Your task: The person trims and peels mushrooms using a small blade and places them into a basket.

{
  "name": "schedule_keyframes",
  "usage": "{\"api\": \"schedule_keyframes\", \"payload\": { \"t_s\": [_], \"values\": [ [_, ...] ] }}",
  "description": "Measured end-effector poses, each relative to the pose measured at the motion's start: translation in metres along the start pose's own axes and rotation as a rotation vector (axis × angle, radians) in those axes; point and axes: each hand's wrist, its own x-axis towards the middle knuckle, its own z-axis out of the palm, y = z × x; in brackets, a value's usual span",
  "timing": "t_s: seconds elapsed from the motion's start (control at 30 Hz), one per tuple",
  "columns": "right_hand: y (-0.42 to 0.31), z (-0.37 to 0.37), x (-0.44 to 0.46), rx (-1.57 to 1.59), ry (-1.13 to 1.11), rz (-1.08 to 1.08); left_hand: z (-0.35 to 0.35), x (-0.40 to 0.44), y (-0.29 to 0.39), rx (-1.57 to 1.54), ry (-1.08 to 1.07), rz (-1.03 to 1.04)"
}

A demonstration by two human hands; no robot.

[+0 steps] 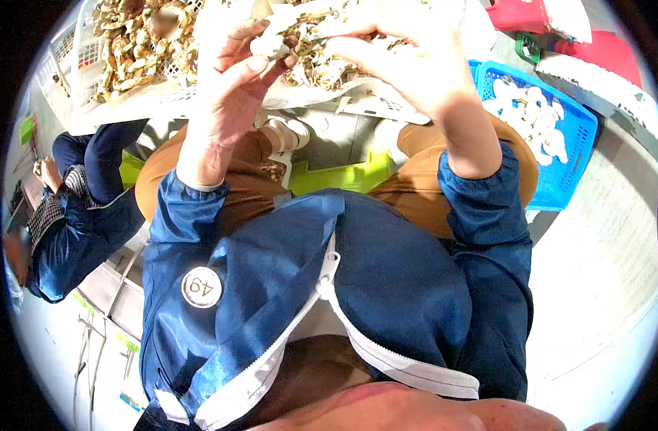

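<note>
Blue fabric covers both forearms down to gathered cuffs; the left hand (244, 75) is raised, palm turned partly up, its thumb and fingers closed on a small whitish mushroom-like piece (270, 44), held above the near part of a white perforated crate (135, 101). The right hand (404, 54) is raised opposite, thumb and forefinger stretched toward that piece and apart from the left hand; glare washes out its fingertips, so whether it grips anything I cannot tell.

Beige-brown mushroom-like pieces (131, 57) lie heaped in the left part of the crate; thinner, curled scraps (332, 68) lie beneath and between the two hands. Beyond the right forearm sits a blue perforated basket (577, 129), tilted in view, with a pile of whitish pieces (533, 118) inside; red plastic (519, 14) shows at the upper right.

Brown trousers (415, 194) cover the spread knees; bright green plastic (343, 176) shows between them, near a pale shoe (289, 134). A round badge (202, 286) marked 49 sits on the blue jacket (408, 287), whose white zip (330, 269) is partly open; at the far left a co-worker (77, 230) in dark blue sits with hands together.
</note>
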Motion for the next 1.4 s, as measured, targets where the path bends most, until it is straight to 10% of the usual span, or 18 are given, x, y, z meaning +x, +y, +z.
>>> {"api": "schedule_keyframes", "payload": {
  "t_s": [0.27, 0.57, 0.77, 0.87, 1.1, 1.4],
  "values": [
    [-0.013, -0.004, -0.005, 0.257, -0.117, 0.234, 0.006, 0.001, -0.005, 0.203, -0.154, 0.162],
    [0.013, -0.01, 0.001, -0.061, -0.167, -0.281, 0.026, -0.011, 0.014, 0.55, -0.158, 0.14],
    [0.015, 0.0, 0.001, 0.049, -0.149, -0.201, 0.025, -0.012, 0.016, 0.603, -0.123, 0.115],
    [-0.008, 0.006, -0.003, 0.031, -0.034, -0.016, 0.025, -0.011, 0.013, 0.563, -0.075, 0.113],
    [0.017, 0.041, -0.003, -0.257, 0.327, -0.477, 0.018, -0.003, -0.015, 0.26, -0.004, 0.192],
    [0.027, 0.003, -0.007, -0.307, 0.506, -0.036, 0.013, -0.003, -0.009, -0.01, 0.014, 0.013]
  ]
}}
